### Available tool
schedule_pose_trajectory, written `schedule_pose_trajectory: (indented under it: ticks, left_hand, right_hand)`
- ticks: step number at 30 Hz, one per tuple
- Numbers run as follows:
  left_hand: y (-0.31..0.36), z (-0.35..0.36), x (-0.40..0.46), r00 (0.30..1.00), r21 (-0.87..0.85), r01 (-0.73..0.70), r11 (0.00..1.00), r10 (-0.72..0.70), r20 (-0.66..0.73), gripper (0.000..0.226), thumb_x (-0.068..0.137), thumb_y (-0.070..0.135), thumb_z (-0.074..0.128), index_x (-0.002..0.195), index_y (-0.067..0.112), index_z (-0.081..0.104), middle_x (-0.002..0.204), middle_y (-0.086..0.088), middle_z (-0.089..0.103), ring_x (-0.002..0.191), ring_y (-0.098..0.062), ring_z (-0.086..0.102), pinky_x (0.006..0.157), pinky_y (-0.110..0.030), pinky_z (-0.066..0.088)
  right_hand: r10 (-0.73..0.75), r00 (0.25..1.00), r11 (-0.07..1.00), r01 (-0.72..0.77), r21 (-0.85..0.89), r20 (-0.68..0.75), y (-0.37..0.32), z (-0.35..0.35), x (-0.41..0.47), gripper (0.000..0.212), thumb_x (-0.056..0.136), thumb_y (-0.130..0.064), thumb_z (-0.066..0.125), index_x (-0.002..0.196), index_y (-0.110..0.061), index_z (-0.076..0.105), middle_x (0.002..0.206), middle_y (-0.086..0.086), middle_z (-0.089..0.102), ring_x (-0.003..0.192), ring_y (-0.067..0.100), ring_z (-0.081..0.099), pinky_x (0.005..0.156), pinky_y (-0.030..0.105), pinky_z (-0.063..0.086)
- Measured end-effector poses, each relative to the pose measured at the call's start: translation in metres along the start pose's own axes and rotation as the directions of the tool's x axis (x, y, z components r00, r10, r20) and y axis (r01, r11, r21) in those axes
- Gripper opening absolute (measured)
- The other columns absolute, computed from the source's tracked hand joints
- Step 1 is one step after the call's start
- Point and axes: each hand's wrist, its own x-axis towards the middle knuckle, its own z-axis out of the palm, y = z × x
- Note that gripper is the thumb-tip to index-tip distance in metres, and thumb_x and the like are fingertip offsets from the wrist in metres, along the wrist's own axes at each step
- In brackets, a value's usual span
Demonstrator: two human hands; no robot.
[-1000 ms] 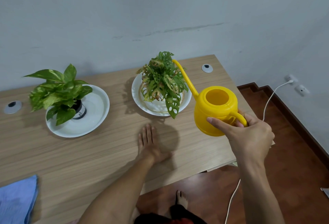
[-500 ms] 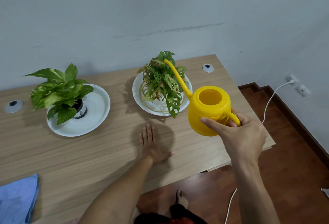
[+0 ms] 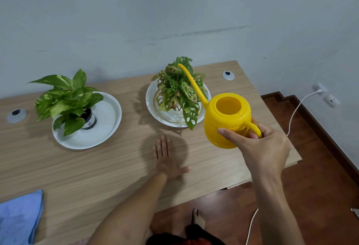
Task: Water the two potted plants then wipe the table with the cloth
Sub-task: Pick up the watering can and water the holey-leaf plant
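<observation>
My right hand (image 3: pixel 262 147) grips the handle of a yellow watering can (image 3: pixel 226 120), held above the table's right side. Its long spout reaches up and left over the holey-leaved plant (image 3: pixel 175 93), which stands in a white dish (image 3: pixel 150 99). No water shows at the spout. Left of it, a green-and-yellow leafed plant (image 3: pixel 66 99) in a small dark pot sits in a second white dish (image 3: pixel 104 120). My left hand (image 3: pixel 165 159) lies flat, palm down, on the wooden table (image 3: pixel 97 172) between the dishes. A folded blue cloth (image 3: pixel 19 219) lies at the near left corner.
Two round grey cable grommets (image 3: pixel 228 75) (image 3: pixel 16 113) sit in the tabletop near the back wall. To the right the table ends over dark wood floor, where a white cable (image 3: pixel 293 116) runs to wall sockets. My bare foot (image 3: pixel 198 219) shows under the near edge.
My right hand has carried the watering can left and slightly away, so the spout now lies over the right plant's leaves. My left hand stays flat on the table.
</observation>
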Motion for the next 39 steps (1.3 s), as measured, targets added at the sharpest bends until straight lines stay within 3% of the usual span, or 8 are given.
schedule_pose_trajectory:
  ticks: [19, 24, 34, 39]
  left_hand:
    - [0.005, -0.003, 0.000, 0.998, 0.055, 0.059, 0.997, -0.059, -0.001, 0.144, 0.068, 0.088, 0.053, 0.152, 0.005, -0.030, 0.156, -0.017, -0.043, 0.145, -0.030, -0.040, 0.120, -0.051, -0.021]
    - [0.006, -0.002, -0.001, 0.998, 0.062, 0.067, 0.996, -0.066, -0.007, 0.145, 0.066, 0.091, 0.050, 0.152, 0.005, -0.030, 0.156, -0.016, -0.043, 0.145, -0.029, -0.039, 0.120, -0.051, -0.021]
    - [0.006, -0.006, -0.003, 0.998, 0.072, 0.062, 0.995, -0.064, 0.019, 0.139, 0.070, 0.086, 0.049, 0.151, 0.008, -0.033, 0.153, -0.016, -0.048, 0.143, -0.029, -0.043, 0.120, -0.050, -0.021]
    - [0.006, -0.006, -0.004, 0.998, 0.073, 0.057, 0.996, -0.058, 0.021, 0.136, 0.073, 0.083, 0.049, 0.150, 0.007, -0.033, 0.152, -0.016, -0.048, 0.143, -0.030, -0.043, 0.120, -0.051, -0.021]
  right_hand:
    - [0.045, 0.996, 0.998, -0.047, -0.032, -0.075, 0.004, -0.010, 0.003, 0.036, 0.046, -0.048, 0.093, 0.067, -0.043, 0.063, 0.067, -0.012, 0.069, 0.073, 0.008, 0.069, 0.072, 0.044, 0.060]
    - [0.057, 0.994, 0.997, -0.061, -0.038, -0.097, 0.004, -0.011, 0.007, 0.036, 0.045, -0.048, 0.093, 0.062, -0.037, 0.063, 0.060, -0.012, 0.065, 0.063, 0.004, 0.063, 0.070, 0.044, 0.060]
    - [0.057, 0.994, 0.997, -0.061, -0.044, -0.093, -0.003, -0.008, 0.015, 0.037, 0.047, -0.049, 0.092, 0.062, -0.039, 0.061, 0.066, -0.012, 0.067, 0.071, 0.004, 0.068, 0.073, 0.043, 0.060]
    - [0.037, 0.995, 0.998, -0.041, -0.046, -0.089, -0.008, -0.005, 0.018, 0.038, 0.048, -0.048, 0.092, 0.062, -0.042, 0.057, 0.064, -0.019, 0.063, 0.072, -0.005, 0.063, 0.073, 0.038, 0.059]
